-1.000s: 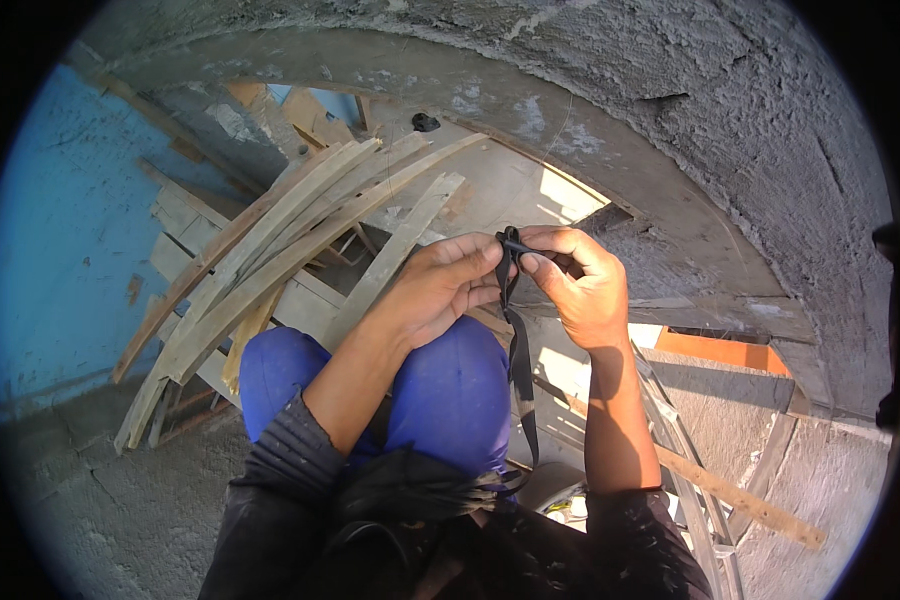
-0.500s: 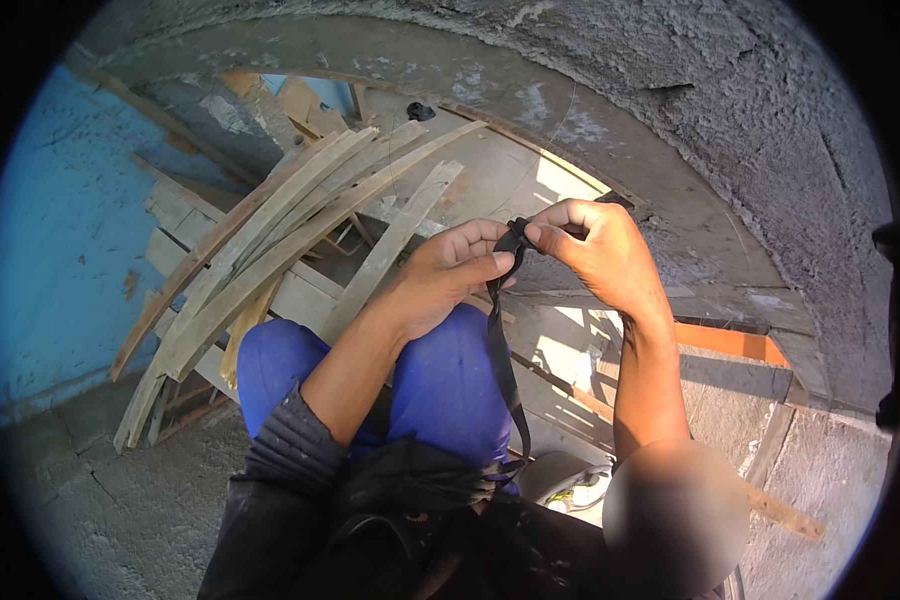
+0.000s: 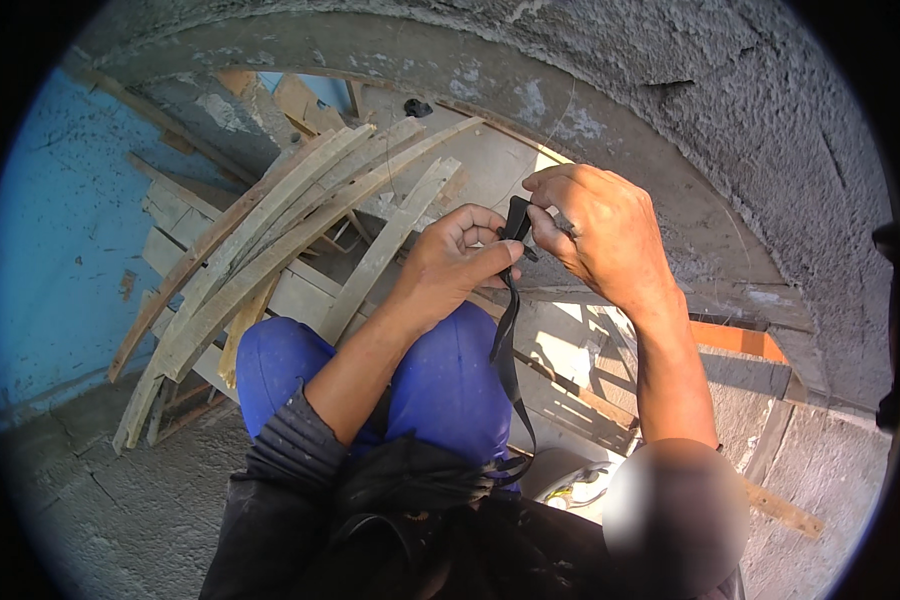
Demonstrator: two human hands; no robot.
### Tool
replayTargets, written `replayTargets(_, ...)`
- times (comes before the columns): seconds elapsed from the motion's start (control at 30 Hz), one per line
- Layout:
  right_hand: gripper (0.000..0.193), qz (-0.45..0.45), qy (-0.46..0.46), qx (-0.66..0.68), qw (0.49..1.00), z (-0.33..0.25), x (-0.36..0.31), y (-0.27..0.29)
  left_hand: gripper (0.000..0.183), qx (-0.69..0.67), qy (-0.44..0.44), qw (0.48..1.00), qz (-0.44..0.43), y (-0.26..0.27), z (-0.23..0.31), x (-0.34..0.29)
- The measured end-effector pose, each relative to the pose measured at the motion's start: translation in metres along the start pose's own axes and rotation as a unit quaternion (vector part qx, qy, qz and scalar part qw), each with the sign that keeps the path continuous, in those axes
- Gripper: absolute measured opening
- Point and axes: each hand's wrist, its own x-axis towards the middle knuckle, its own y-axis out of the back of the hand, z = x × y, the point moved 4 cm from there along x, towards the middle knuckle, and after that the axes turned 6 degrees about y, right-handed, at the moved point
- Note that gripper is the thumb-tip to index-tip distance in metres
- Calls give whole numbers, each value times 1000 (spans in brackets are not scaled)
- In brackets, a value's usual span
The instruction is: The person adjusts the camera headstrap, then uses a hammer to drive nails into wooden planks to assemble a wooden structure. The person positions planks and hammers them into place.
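Observation:
A black strap runs up from my waist to both hands, slack and curving below them. My left hand pinches it between thumb and fingers near its upper end, just above my blue-clad knees. Close on the right, my right hand grips the strap's end, where a loop stands up between the two hands. A small dark piece shows between the right thumb and fingers; its kind is hard to make out.
Several long wooden planks lie stacked below on the left, near a blue wall. A rough concrete ledge curves across the top and right. An orange beam and a loose wood strip sit at the right.
My right hand has shifted slightly up and right, its back turned more to view. The strap's end has opened from a bunched knot into an upright loop. My left hand has hardly moved.

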Motion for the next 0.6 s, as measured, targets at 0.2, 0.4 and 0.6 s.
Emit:
replayTargets(0.2, 22, -57, -188, 140, 970, 9, -4, -9, 37, -17, -5, 1000, 13, -1, -3, -3)
replayTargets(0.4, 26, -73, -221, 132, 964, 10, -14, -15, 40, -15, 3, 1000, -15, -4, -14, 2)
replayTargets(0.6, 30, 52, -329, 257, 907, 24, -33, -31, 57, -109, -47, 990, -75, -14, -21, 4)
